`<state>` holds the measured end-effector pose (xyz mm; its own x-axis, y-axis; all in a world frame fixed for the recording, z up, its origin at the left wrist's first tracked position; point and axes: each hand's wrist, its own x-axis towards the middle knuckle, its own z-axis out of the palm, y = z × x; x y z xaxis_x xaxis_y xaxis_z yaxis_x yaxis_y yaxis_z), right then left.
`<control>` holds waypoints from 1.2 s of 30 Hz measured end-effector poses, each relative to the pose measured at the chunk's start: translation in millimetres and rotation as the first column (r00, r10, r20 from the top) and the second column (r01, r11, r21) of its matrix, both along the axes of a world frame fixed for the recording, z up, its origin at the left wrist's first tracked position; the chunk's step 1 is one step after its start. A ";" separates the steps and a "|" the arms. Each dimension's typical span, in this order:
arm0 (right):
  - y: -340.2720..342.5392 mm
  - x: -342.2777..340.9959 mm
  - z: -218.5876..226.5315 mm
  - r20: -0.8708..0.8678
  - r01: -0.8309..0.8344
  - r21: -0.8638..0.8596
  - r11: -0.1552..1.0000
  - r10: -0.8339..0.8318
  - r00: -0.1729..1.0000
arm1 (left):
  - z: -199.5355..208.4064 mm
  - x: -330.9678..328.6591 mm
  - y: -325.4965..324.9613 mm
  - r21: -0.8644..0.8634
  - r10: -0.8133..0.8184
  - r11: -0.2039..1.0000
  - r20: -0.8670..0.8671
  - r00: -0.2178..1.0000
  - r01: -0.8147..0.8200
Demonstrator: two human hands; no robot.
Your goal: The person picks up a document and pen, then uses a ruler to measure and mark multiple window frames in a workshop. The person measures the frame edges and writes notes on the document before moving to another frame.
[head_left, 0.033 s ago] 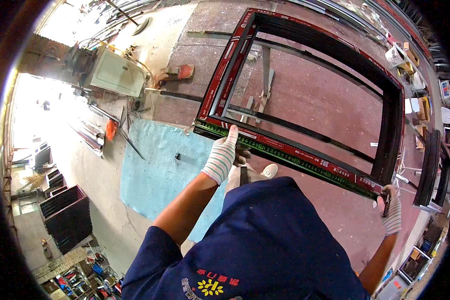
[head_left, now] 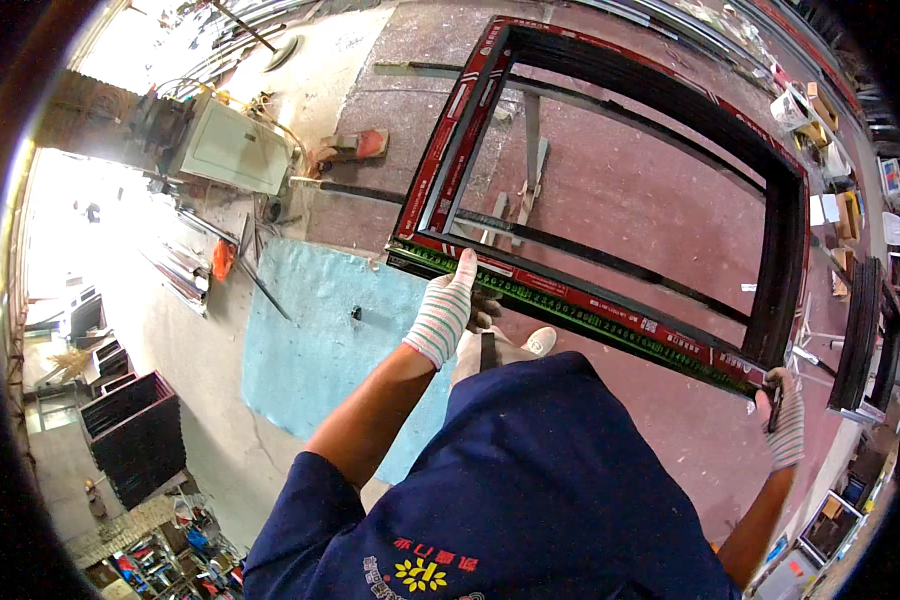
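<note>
A stack of dark rectangular window frames (head_left: 660,320) with red printed film lies tilted in front of me. Along the near side runs the green blade of a tape measure (head_left: 570,316), from the left corner to the right one. My left hand (head_left: 444,315), in a striped knit glove, is closed near the left end, thumb over the blade and frame edge, dark-coated fingers below. At the right corner my right hand (head_left: 785,420), gloved alike, is closed at the tape's other end. A small dark piece shows between its fingers; its shape is partly hidden.
The stack rests over dark support bars (head_left: 610,262) above a reddish floor. A pale blue mat (head_left: 300,340) lies to the left, beyond it a grey-green metal box (head_left: 235,145). More dark frames (head_left: 855,335) stand at right. My shoe (head_left: 540,342) is just below the stack.
</note>
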<state>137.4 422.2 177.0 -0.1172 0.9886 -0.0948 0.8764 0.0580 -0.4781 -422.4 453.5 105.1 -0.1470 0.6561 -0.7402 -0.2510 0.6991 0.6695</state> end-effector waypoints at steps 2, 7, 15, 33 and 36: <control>-6.4 15.0 -2.6 0.026 0.005 0.041 0.999 -0.006 1.000 | -29.2 -4.9 1.6 0.013 -0.051 0.998 -0.192 0.980 0.054; 4.2 -23.0 11.0 0.116 0.060 0.036 0.998 -0.064 0.991 | -0.7 8.3 4.2 -0.005 0.009 1.000 -0.152 0.988 -0.010; -4.1 -13.2 -21.5 0.378 0.188 0.019 0.982 -0.181 0.908 | -13.2 3.4 14.0 -0.117 0.061 0.990 -0.160 0.985 -0.080; -7.4 -16.2 -23.0 0.370 0.198 0.080 0.977 -0.213 0.904 | -19.7 -1.1 15.5 -0.137 0.056 0.988 -0.153 0.987 -0.077; -10.1 -12.7 -24.7 0.340 0.199 0.090 0.976 -0.218 0.915 | -20.0 0.1 15.3 -0.136 0.050 0.988 -0.115 0.992 -0.065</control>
<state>124.7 412.1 152.3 0.1232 0.9916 -0.0396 0.9812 -0.1277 -0.1445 -422.3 468.9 85.1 -0.2681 0.5354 -0.8009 -0.2230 0.7743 0.5922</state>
